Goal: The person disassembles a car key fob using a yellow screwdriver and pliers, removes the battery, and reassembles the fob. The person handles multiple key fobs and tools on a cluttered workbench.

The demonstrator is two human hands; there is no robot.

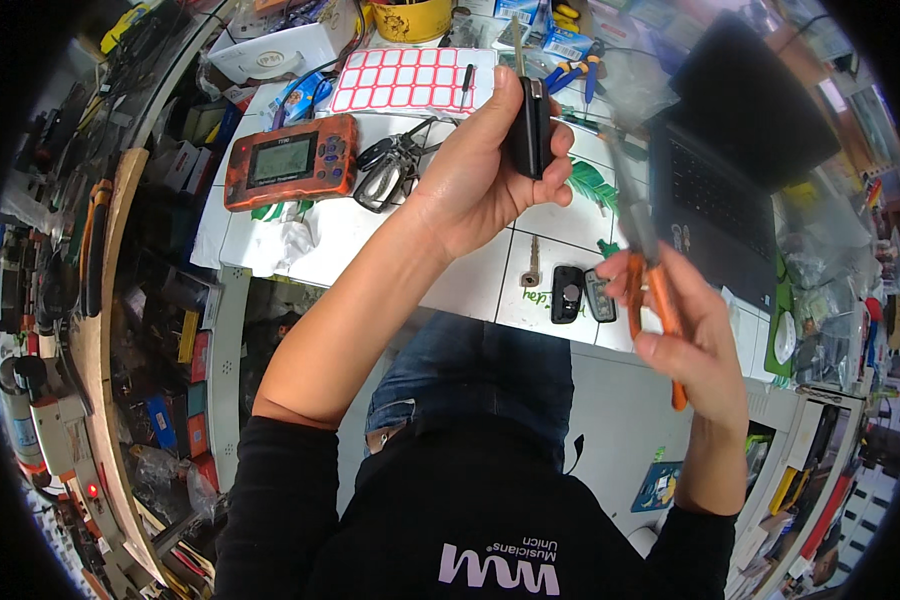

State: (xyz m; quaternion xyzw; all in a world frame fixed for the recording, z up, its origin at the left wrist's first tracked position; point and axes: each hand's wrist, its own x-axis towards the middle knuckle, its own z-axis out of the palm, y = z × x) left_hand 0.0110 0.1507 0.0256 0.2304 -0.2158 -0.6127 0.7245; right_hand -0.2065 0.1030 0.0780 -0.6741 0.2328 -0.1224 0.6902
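My left hand [490,170] is closed around a black flip key [530,130], held upright over the tiled-pattern worktop [450,290] with its metal blade pointing up. My right hand [685,330] grips an orange-handled scissors-like tool [660,300] at the worktop's right side, its long metal tip angled up and blurred by motion. Between and below my hands lie a loose key blade [533,260], a black key fob shell [568,295] and another shell piece [602,295], partly beside my right fingers.
An orange handheld device [290,163] and a bunch of keys [385,175] lie left. Behind are a red-grid label sheet [390,80], blue-handled pliers [575,75] and a white box [275,50]. An open black laptop [730,190] stands right. Crowded shelves [170,430] flank the worktop.
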